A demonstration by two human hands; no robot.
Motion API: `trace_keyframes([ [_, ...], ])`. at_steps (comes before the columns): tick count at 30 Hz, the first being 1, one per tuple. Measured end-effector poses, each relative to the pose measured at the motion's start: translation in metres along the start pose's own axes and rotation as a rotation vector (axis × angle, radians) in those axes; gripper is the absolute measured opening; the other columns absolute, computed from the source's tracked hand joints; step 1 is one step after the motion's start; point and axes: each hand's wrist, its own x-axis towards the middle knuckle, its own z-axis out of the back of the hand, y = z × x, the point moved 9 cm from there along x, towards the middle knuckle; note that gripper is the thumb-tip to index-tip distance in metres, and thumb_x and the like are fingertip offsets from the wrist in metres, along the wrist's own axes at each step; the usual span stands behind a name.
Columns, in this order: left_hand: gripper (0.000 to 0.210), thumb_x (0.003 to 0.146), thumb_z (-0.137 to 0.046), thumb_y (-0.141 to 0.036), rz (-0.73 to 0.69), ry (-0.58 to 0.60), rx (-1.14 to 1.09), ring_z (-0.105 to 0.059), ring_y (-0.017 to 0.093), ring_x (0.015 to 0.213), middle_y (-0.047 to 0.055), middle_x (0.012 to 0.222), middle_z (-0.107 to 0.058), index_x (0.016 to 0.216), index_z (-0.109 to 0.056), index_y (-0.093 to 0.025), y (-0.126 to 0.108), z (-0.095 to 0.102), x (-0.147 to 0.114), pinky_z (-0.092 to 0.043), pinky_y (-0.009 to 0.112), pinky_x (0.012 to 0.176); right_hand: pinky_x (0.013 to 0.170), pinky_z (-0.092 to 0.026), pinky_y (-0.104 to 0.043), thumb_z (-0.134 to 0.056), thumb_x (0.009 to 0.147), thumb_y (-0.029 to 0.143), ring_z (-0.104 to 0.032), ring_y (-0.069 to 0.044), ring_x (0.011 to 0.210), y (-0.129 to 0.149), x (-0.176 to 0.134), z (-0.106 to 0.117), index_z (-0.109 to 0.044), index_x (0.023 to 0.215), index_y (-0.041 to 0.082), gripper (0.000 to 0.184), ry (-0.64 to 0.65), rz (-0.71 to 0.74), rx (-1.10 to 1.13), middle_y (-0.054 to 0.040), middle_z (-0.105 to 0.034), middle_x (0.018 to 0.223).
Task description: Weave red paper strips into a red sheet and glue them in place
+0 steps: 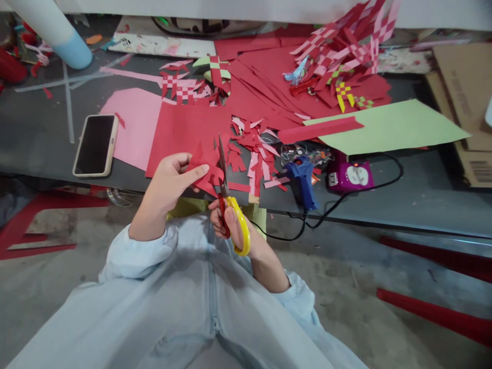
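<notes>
Pinching a small red paper cutout [205, 171] with jagged, fringed edges, the left hand [169, 184] holds it at centre frame. At its 4 o'clock, the right hand [230, 223] grips yellow-and-red scissors [226, 200], blades up against the paper. A phone [95, 145] lies at 9 o'clock. No readable writing shows.

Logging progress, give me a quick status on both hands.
Left hand pinching red paper piece. Right hand gripping scissors, blades at the paper. Blue glue gun close right, not touching.
</notes>
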Motion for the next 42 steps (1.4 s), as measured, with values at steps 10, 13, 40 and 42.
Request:
trace_keyframes([
  [10, 0.034, 0.068, -0.083, -0.041, 0.058, 0.06, 0.082, -0.053, 0.01, 0.057, -0.002, 0.066, -0.061, 0.07, -0.06, -0.017, 0.0, -0.0063, -0.0047, -0.044, 0.021, 0.049, 0.048, -0.025, -0.024, -0.056, 0.09, 0.07, -0.025, -0.007, 0.052, -0.0006, 0.001, -0.0023, -0.049, 0.105, 0.025, 0.048, -0.011, -0.006, 0.066, 0.0076, -0.037, 0.072],
  [13, 0.032, 0.069, -0.081, -0.04, 0.065, 0.058, 0.093, -0.053, 0.009, 0.057, -0.002, 0.067, -0.061, 0.071, -0.06, -0.017, -0.0013, -0.0069, -0.0051, -0.044, 0.021, 0.05, 0.048, -0.025, -0.024, -0.056, 0.091, 0.069, -0.026, -0.007, 0.052, 0.0008, 0.0005, -0.0026, -0.049, 0.104, 0.024, 0.047, -0.012, -0.002, 0.072, 0.0077, -0.038, 0.072],
  [40, 0.03, 0.07, -0.08, -0.039, 0.048, 0.057, 0.135, -0.051, 0.009, 0.056, -0.003, 0.065, -0.059, 0.07, -0.061, -0.017, -0.002, -0.0061, -0.0038, -0.043, 0.022, 0.051, 0.042, -0.028, -0.02, -0.054, 0.089, 0.072, -0.03, -0.006, 0.045, -0.0018, 0.0006, 0.0014, -0.046, 0.092, 0.024, 0.049, -0.055, -0.041, 0.003, 0.0089, -0.043, 0.062],
  [42, 0.031, 0.07, -0.081, -0.04, 0.055, 0.047, 0.141, -0.051, 0.009, 0.057, -0.002, 0.066, -0.06, 0.071, -0.061, -0.017, -0.0014, -0.0049, -0.004, -0.044, 0.022, 0.051, 0.042, -0.029, -0.02, -0.054, 0.09, 0.071, -0.031, -0.006, 0.045, -0.0013, 0.0007, 0.0014, -0.046, 0.092, 0.023, 0.049, -0.052, -0.04, 0.0, 0.0088, -0.044, 0.062],
])
